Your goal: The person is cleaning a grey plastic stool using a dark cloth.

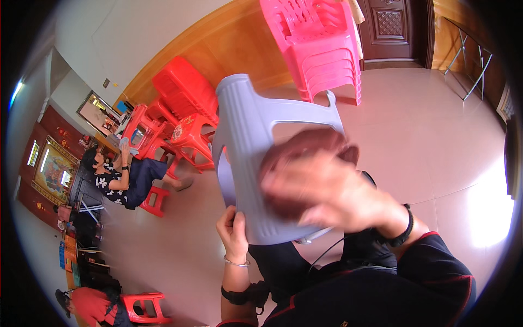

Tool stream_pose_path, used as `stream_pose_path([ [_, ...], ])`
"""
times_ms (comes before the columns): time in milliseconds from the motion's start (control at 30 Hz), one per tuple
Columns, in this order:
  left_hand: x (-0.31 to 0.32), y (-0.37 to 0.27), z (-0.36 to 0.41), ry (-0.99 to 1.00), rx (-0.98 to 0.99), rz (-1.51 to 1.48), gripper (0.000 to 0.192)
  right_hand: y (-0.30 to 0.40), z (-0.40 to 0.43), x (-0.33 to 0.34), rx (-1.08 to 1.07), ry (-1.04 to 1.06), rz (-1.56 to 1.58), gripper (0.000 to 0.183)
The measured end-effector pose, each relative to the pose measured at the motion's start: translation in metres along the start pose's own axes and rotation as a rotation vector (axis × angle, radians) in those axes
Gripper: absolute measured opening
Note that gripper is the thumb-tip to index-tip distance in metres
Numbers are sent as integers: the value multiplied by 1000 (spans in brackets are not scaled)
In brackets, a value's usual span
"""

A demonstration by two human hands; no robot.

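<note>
A grey plastic stool (245, 163) is tilted in front of me above my lap, its legs pointing up and away. My left hand (233, 233) grips its lower edge at the left, thumb over the side. Across the stool's side panel lies a dark red cloth (300, 153), bunched and blurred. My right hand (327, 192) presses this cloth against the panel; motion blur hides the exact finger positions. Part of the stool's right side is covered by the cloth and my right hand.
Pink plastic chairs (322, 53) stand stacked by the wall. Red plastic stools (190, 131) are grouped at left, near a seated person (118, 175) holding a cloth. Another person (92, 304) sits at lower left beside a red stool (148, 308). A folding table (466, 53) leans at upper right.
</note>
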State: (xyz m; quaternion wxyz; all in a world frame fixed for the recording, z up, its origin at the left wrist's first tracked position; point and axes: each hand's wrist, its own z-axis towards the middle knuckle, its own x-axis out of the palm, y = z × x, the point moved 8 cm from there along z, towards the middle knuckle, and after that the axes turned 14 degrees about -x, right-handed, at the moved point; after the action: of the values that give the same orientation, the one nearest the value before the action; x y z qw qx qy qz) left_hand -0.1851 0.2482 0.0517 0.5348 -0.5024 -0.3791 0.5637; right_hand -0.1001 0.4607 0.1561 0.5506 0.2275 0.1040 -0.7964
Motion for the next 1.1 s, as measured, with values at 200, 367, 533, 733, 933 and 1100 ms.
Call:
stream_pose_path([
  [200,-27,74,21,44,-253,-435,33,16,-33,57,116,272,-166,56],
  [367,-43,106,32,-61,-322,-585,46,-40,-91,44,458,289,-47,57],
  [533,-47,133,28,-31,-311,-635,53,-57,-130,38,548,-38,18,52],
  [733,-49,125,35,97,-372,-475,62,-51,-131,43,447,-118,-60,48],
  [933,-10,-34,37,-143,401,648,68,-47,-127,47,406,-69,-48,51],
  [1100,66,-61,34,243,446,1034,55,-42,-128,55,382,-65,-54,53],
])
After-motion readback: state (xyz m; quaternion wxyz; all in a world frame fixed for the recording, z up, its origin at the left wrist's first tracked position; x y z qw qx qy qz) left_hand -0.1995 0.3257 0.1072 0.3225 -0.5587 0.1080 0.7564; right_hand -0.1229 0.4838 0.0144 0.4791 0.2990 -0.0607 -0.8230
